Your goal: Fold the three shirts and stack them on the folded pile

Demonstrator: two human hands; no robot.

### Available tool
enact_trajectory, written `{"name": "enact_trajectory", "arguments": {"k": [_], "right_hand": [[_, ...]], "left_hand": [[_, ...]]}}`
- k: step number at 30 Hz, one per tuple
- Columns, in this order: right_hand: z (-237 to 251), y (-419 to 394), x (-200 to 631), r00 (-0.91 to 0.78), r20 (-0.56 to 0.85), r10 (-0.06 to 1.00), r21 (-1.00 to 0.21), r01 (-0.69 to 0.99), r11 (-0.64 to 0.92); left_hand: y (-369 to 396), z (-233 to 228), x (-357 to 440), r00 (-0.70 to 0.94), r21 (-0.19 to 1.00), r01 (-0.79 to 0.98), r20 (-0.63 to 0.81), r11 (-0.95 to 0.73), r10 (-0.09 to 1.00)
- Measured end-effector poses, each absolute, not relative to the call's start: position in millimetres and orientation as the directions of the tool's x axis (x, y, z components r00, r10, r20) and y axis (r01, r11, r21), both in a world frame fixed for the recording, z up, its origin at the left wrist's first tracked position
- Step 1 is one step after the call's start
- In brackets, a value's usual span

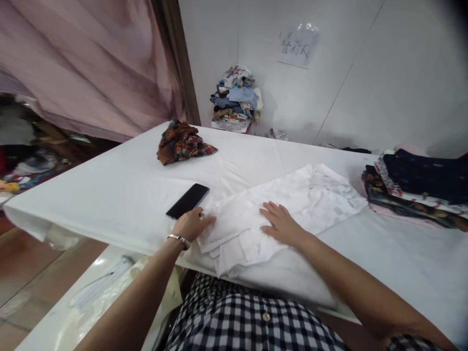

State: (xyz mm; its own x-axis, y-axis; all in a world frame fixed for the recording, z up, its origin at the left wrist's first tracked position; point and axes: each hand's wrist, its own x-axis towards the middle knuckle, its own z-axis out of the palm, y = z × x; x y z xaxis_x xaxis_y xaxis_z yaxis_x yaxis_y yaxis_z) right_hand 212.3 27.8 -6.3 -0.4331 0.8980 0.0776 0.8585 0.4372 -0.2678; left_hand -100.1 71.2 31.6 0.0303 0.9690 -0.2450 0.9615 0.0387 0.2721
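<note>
A white shirt [292, 200] lies spread at a slant across the white table, its near left end loosely bunched. My right hand [281, 224] rests flat on the shirt's middle, palm down, with the fingers spread. At the shirt's left end is my left hand [190, 225], its thumb side reaching over the cloth; the fingers bend a little, and no cloth shows between them. A bracelet circles the left wrist. Just beyond that hand lies a black phone [187, 201], screen up.
A crumpled brown plaid garment [183, 142] lies on the table [102, 195] at the far left. Folded clothes [420, 180] are stacked at the right edge. Behind the table, more clothes [237, 97] are piled against the wall. A handwritten sign [297, 46] hangs above.
</note>
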Motion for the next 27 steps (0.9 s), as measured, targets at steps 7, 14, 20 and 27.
{"name": "enact_trajectory", "arguments": {"k": [7,14,20,27], "right_hand": [[-25,30,212,-0.434,0.058,0.899,-0.251,0.865,0.434],[-24,29,212,-0.443,0.098,0.891,-0.273,0.849,0.452],[-24,28,214,-0.453,0.112,0.884,-0.314,0.828,0.464],[-25,31,215,-0.458,0.103,0.883,-0.341,0.818,0.464]], "left_hand": [[48,29,-97,0.005,0.444,0.892,-0.192,0.082,0.981],[42,26,-80,0.012,0.337,0.938,-0.256,0.077,0.967],[28,32,-69,-0.005,0.357,0.932,-0.17,0.066,0.985],[32,30,-68,-0.061,0.519,0.834,-0.248,0.186,0.967]]}}
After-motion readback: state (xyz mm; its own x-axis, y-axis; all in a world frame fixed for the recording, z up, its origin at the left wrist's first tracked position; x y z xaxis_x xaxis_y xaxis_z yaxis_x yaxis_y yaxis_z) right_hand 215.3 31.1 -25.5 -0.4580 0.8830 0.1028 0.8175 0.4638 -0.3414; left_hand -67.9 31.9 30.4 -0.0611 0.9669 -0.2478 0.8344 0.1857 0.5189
